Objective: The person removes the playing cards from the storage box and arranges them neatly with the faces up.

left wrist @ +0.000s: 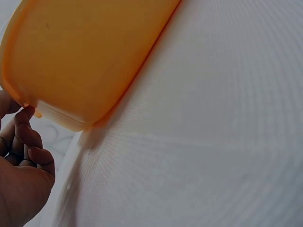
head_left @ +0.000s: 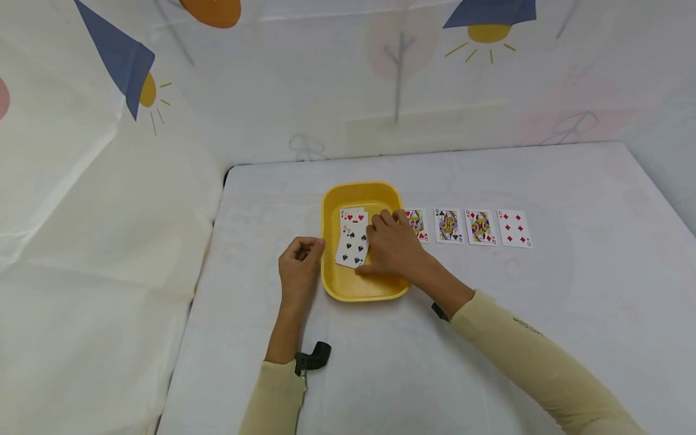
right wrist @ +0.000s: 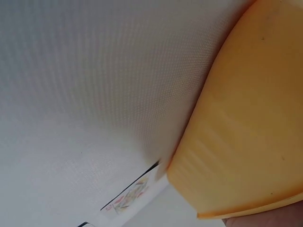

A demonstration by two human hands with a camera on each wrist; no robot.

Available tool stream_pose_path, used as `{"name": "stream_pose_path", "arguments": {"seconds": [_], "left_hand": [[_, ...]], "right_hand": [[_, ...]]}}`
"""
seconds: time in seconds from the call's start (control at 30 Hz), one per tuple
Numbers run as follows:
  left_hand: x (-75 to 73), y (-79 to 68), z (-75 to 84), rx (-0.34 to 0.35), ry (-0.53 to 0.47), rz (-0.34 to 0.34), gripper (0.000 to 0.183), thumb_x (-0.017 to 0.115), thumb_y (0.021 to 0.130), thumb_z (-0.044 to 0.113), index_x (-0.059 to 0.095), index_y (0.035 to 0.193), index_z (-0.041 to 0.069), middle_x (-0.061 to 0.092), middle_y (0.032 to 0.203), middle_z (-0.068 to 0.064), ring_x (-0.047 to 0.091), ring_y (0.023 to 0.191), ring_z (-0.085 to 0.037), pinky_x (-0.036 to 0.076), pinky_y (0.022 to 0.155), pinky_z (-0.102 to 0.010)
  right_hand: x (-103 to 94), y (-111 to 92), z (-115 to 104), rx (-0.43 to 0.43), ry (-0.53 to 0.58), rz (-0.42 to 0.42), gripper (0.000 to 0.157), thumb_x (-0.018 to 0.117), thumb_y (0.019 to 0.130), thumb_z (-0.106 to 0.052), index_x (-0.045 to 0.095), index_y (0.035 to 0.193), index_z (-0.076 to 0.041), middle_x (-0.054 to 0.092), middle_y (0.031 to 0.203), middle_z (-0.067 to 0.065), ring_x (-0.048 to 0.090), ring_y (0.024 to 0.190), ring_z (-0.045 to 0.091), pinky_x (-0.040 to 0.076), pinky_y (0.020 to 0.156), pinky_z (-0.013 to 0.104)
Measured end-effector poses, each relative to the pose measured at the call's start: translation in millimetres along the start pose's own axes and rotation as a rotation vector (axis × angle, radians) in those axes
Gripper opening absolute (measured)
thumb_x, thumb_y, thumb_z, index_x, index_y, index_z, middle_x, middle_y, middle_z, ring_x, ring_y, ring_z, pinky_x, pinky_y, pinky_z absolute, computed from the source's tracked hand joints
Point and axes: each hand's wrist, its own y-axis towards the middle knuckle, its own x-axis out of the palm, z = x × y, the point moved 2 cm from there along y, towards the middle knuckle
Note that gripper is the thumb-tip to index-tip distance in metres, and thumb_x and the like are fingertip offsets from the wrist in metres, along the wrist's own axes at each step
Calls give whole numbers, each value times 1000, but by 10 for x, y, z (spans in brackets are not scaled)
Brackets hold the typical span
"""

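A yellow plastic tray [head_left: 339, 289] stands on the table, with several overlapping playing cards inside. The six of spades [head_left: 352, 244] lies on top, and a seven of hearts [head_left: 356, 217] shows partly beneath it. My left hand [head_left: 299, 266] pinches the tray's left rim between thumb and fingers; the left wrist view shows this hand [left wrist: 23, 165] at the rim too. Over the tray's right side reaches my right hand [head_left: 397, 244], its thumb spread from its fingers and close to the six of spades' lower corner. Whatever lies under that palm is hidden.
Right of the tray runs a row of face-up cards: a red queen [head_left: 417, 226] partly behind my right hand, a black queen [head_left: 448, 226], another red queen [head_left: 481, 228] and a six of diamonds [head_left: 514, 228]. White cloth covers the table [head_left: 380, 362]; a printed curtain [head_left: 304, 90] hangs behind.
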Motion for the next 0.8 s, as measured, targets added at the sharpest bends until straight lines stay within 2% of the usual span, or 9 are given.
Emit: {"name": "stream_pose_path", "arguments": {"seconds": [0.47, 0.8], "left_hand": [[1, 5, 6, -10, 2, 7, 21, 76, 90, 28, 72, 98, 8, 62, 86, -7, 53, 73, -17, 44, 62, -21], [-5, -11, 19, -5, 5, 1, 21, 75, 90, 29, 72, 97, 9, 62, 88, -9, 53, 73, -19, 45, 62, -21]], "right_hand": [[-90, -67, 82, -55, 168, 25, 78, 78, 71, -68, 63, 115, -6, 48, 106, 8, 38, 106, 28, 29, 94, 48], [-199, -123, 228, -114, 190, 47, 79, 78, 71, -65, 62, 122, -6, 51, 111, 8, 40, 111, 28, 29, 96, 50]]}}
